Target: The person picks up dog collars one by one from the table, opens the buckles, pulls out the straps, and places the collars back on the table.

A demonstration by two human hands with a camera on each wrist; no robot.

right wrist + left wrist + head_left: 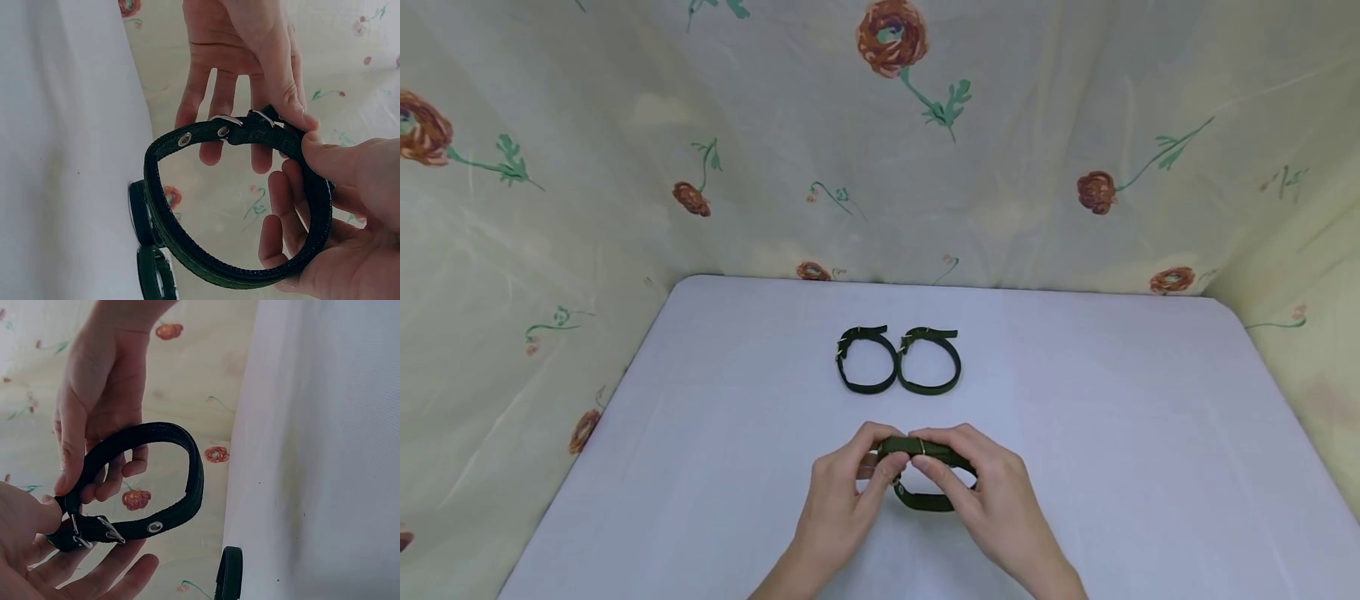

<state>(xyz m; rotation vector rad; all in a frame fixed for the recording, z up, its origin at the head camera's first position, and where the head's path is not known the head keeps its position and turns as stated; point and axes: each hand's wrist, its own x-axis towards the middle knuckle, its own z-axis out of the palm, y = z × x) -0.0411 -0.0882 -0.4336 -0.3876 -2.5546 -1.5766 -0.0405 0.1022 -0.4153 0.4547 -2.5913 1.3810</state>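
Note:
A dark green buckled collar point(925, 502) is held up as a closed loop between both hands, near the front of the table. My left hand point(842, 492) pinches its band beside the buckle between thumb and fingers. Close beside it, my right hand point(996, 492) pinches the same band, thumb in front and fingers behind. The left wrist view shows the metal buckle point(111, 530) and an eyelet point(154, 527) in the strap. From the right wrist view, the collar's loop point(187, 244) hangs open and round, its far side untouched.
Two more dark green collars, a left one point(867, 388) and a right one point(928, 389), lie side by side and touching on the white table point(1135, 433) beyond the hands. A flower-patterned curtain point(1000, 167) surrounds the table's back and sides.

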